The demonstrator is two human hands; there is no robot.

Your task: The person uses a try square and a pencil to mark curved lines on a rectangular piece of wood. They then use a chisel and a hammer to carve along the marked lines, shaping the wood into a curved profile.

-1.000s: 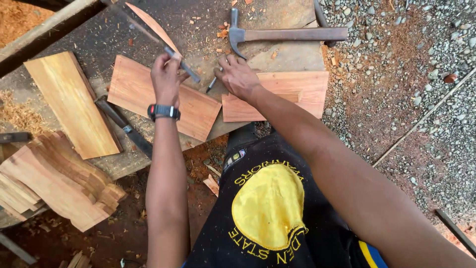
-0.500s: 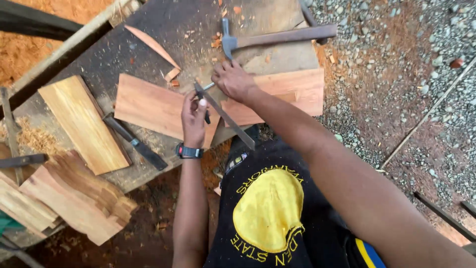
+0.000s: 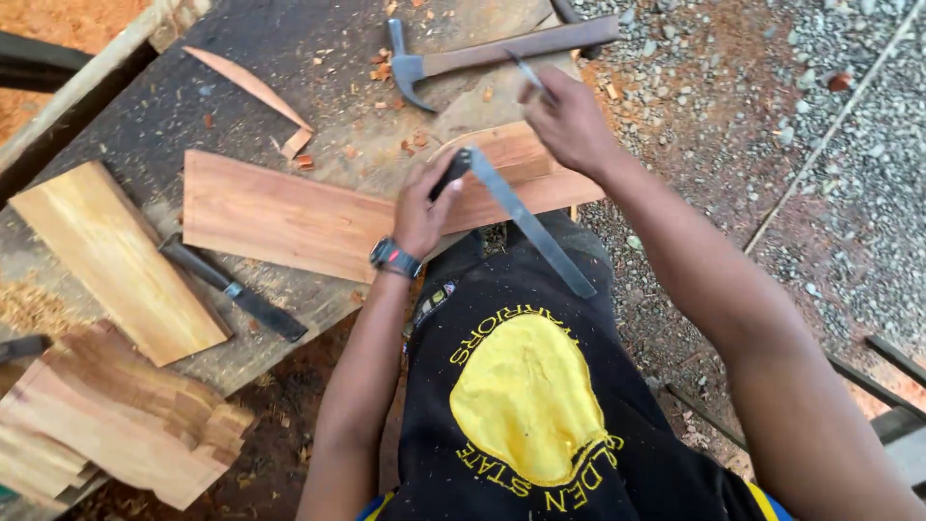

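At frame centre the left hand [image 3: 422, 207] grips a metal square [image 3: 526, 222] over reddish boards [image 3: 280, 217] on the worktop [image 3: 193, 116], while the right hand [image 3: 569, 121] pinches a thin pencil [image 3: 531, 77] near the hammer [image 3: 482, 56].

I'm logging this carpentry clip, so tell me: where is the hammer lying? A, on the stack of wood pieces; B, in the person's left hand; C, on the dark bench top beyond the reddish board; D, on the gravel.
C: the hammer lies untouched on the dark bench top, beyond the reddish board.
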